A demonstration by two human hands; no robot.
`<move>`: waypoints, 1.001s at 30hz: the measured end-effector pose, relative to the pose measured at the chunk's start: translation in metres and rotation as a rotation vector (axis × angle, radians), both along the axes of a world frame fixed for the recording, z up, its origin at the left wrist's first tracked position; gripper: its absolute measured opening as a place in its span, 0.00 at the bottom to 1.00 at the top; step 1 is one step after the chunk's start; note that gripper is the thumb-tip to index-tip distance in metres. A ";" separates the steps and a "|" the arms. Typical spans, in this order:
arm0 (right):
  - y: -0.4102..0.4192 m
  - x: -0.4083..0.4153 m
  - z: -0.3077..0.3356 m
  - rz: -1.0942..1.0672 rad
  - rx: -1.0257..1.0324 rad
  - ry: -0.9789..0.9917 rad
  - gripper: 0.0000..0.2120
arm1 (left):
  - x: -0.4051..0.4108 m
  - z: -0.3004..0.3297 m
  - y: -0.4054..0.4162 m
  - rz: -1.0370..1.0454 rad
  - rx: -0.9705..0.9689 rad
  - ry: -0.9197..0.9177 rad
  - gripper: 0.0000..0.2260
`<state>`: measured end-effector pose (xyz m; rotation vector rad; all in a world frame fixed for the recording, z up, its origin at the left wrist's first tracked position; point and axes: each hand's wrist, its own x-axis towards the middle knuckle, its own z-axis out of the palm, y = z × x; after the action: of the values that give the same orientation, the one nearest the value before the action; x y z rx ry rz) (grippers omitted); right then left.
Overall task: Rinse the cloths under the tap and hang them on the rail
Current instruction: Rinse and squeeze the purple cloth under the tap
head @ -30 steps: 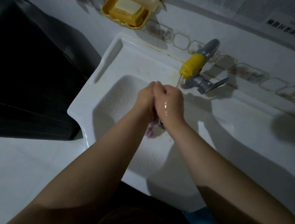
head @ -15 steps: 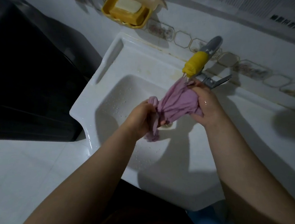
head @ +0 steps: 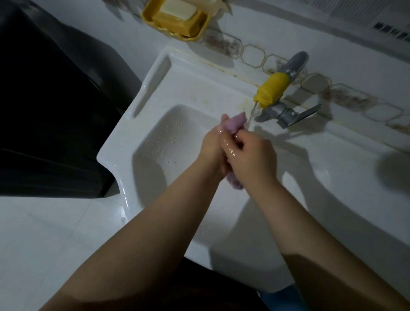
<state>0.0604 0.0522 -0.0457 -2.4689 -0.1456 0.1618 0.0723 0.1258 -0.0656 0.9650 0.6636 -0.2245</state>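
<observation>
Half a second back we had the pink cloth [head: 236, 122] spread loose between parted hands under the spout; now our left hand [head: 213, 143] and right hand [head: 253, 156] press together at the centre of the frame, both curled tight round the bunched cloth, one end poking out by the stream, the other below our right wrist. To rinse well, we judge it best to keep the upper end in the water falling from the yellow-sleeved tap [head: 273, 89], squeeze and release, then turn the bundle so the lower end gets wet too; the sink [head: 152, 131] holds only droplets that we can see; at upper centre, the yellow soap dish [head: 199, 31] carries a pale bar of soap [head: 177, 9]; no rail shows.
</observation>
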 end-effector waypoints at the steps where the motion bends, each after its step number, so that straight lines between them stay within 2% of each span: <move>1: 0.001 0.012 -0.004 -0.103 0.024 0.022 0.22 | 0.000 -0.001 -0.004 -0.068 0.039 0.017 0.16; 3: -0.002 0.042 -0.008 -0.310 0.206 0.157 0.20 | -0.004 0.003 -0.013 -0.195 0.083 0.120 0.24; 6: -0.001 0.053 -0.006 -0.325 0.367 0.267 0.19 | 0.001 0.006 -0.014 -0.138 0.156 0.190 0.23; 10: 0.008 0.020 -0.002 -0.169 0.383 0.286 0.21 | 0.011 0.007 0.005 -0.101 0.193 0.187 0.22; 13: -0.001 0.030 -0.014 -0.270 0.314 0.237 0.18 | 0.002 0.011 0.000 -0.275 0.324 0.126 0.16; 14: -0.007 0.038 -0.020 -0.302 0.315 0.233 0.16 | -0.002 0.017 -0.004 -0.314 0.301 0.132 0.16; 16: -0.018 0.049 -0.026 -0.308 0.331 0.251 0.14 | -0.008 0.019 -0.007 -0.324 0.156 0.105 0.18; 20: -0.031 0.061 -0.034 -0.383 0.327 0.300 0.17 | -0.014 -0.001 0.009 -0.205 0.361 -0.017 0.11; 21: -0.033 0.060 -0.034 -0.422 0.401 0.318 0.15 | -0.017 -0.006 0.013 -0.150 0.371 -0.014 0.09; 23: -0.037 0.056 -0.034 -0.506 0.682 0.428 0.09 | -0.022 -0.016 0.022 -0.083 0.335 -0.008 0.11; 26: -0.041 0.041 -0.031 -0.556 1.095 0.662 0.15 | -0.025 -0.024 0.033 -0.073 0.216 0.012 0.12; 29: -0.043 0.034 -0.031 -0.562 1.303 0.742 0.14 | -0.025 -0.024 0.041 -0.137 0.070 0.058 0.20; 30: -0.042 0.034 -0.030 -0.561 1.362 0.748 0.16 | -0.026 -0.023 0.043 -0.191 0.024 0.066 0.22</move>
<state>0.0944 0.0105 -0.0760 -0.9233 0.5703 0.5109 0.0460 0.1688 -0.0887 1.0486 0.6360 -0.4190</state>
